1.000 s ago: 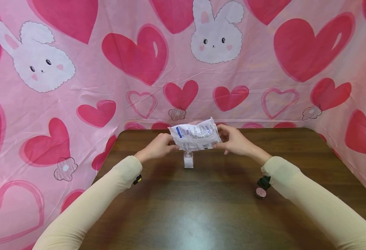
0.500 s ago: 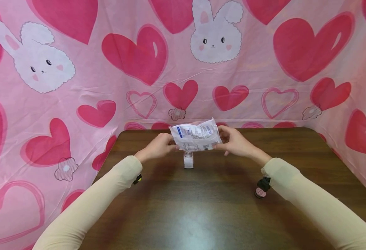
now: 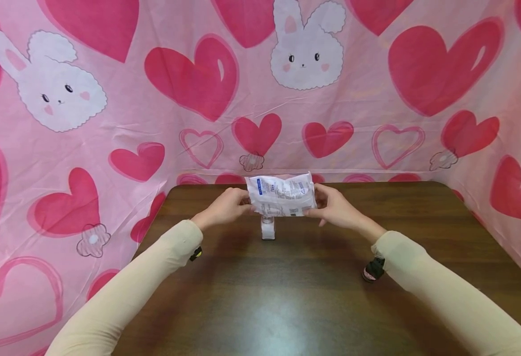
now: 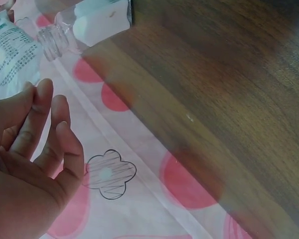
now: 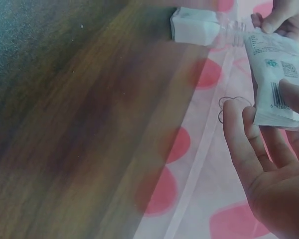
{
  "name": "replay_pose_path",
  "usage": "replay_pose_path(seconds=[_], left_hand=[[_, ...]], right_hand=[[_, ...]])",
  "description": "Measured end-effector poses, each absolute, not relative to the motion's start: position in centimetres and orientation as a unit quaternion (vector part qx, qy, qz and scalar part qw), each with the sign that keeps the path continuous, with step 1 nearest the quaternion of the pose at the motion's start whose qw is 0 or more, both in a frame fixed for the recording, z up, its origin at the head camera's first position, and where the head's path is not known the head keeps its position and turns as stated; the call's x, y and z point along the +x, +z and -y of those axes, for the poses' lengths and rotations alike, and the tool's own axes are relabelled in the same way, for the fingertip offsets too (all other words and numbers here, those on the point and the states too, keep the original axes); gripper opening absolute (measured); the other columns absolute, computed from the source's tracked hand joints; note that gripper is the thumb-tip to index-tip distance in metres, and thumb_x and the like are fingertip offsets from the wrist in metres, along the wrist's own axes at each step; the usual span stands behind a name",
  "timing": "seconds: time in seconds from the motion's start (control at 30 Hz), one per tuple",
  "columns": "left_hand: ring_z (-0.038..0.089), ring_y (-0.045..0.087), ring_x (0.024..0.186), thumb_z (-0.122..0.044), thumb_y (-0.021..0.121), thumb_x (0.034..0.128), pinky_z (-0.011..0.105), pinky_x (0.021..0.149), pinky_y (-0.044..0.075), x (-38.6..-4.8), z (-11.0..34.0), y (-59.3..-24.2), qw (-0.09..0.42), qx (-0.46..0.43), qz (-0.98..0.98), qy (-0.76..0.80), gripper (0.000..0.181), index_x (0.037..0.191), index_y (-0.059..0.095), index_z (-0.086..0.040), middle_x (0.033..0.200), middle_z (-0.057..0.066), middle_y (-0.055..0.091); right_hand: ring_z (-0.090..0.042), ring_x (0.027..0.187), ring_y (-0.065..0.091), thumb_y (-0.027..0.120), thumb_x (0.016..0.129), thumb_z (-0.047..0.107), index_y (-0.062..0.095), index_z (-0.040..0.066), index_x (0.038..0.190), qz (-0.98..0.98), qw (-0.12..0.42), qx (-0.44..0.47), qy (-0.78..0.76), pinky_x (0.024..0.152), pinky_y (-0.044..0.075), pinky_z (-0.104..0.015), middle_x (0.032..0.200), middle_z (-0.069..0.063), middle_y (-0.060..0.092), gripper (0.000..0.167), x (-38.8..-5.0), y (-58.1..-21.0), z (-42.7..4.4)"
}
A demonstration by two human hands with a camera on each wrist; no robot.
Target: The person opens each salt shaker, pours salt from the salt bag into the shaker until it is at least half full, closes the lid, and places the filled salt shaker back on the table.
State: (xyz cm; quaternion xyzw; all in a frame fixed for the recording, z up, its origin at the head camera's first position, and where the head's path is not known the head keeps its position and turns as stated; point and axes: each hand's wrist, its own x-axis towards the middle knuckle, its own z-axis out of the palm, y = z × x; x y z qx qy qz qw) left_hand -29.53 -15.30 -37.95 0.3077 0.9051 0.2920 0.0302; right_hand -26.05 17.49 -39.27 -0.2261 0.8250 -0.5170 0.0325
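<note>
A white printed packet (image 3: 282, 195) with a blue label patch is held up above the far part of the table, its lower edge just over or in front of the neck of a bottle. My left hand (image 3: 228, 206) pinches the packet's left end. At the other end, my right hand (image 3: 337, 206) grips it, the thumb on the printed face and the fingers behind, as the right wrist view shows. The clear bottle (image 3: 267, 230) stands upright between the hands, capless, with a threaded neck and white contents. Whether packet and neck touch, I cannot tell.
A brown wooden table (image 3: 260, 296) spreads out in front. Near my right wrist lies a small round pink-and-dark thing (image 3: 368, 276), partly covered by the black wrist camera (image 3: 374, 267). A pink cloth (image 3: 358, 99) with hearts and rabbits hangs behind the table.
The packet has shifted slightly right and its right end has dipped, so it sits more level. My right hand has lowered a little; the bottle stays put.
</note>
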Motion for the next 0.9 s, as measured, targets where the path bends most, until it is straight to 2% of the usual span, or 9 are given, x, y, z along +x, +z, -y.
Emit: replay_pose_path(seconds=[0.23, 0.53, 0.9], left_hand=[[0.015, 0.059, 0.073, -0.009, 0.076, 0.0977, 0.035, 0.07, 0.052, -29.5, 15.0, -37.8, 0.004, 0.308, -0.913, 0.266, 0.006, 0.103, 0.078, -0.007, 0.082, -0.001, 0.072], [0.015, 0.056, 0.071, -0.013, 0.076, 0.0985, 0.035, 0.067, 0.049, -29.4, 14.8, -37.6, -0.003, 0.303, -0.92, 0.25, 0.005, 0.101, 0.077, -0.009, 0.08, -0.001, 0.07], [0.016, 0.054, 0.069, -0.015, 0.078, 0.0978, 0.034, 0.064, 0.047, -29.0, 14.3, -37.5, -0.014, 0.295, -0.923, 0.245, 0.008, 0.093, 0.076, -0.009, 0.075, -0.001, 0.065]], right_hand=[[-0.032, 0.097, 0.069, 0.083, 0.089, 0.002, 0.052, 0.001, 0.147, -0.822, 0.036, -0.223, -0.522, 0.057, 0.06, -0.046, 0.118, -0.022, 0.07, 0.066, -26.0, -39.8, -17.5], [-0.033, 0.097, 0.069, 0.084, 0.089, 0.003, 0.053, 0.0, 0.144, -0.818, 0.039, -0.213, -0.533, 0.061, 0.059, -0.058, 0.119, -0.023, 0.07, 0.063, -25.8, -40.5, -17.7], [-0.033, 0.097, 0.069, 0.084, 0.089, 0.004, 0.054, -0.001, 0.142, -0.814, 0.035, -0.21, -0.54, 0.059, 0.059, -0.056, 0.121, -0.023, 0.068, 0.061, -25.6, -41.3, -18.0]])
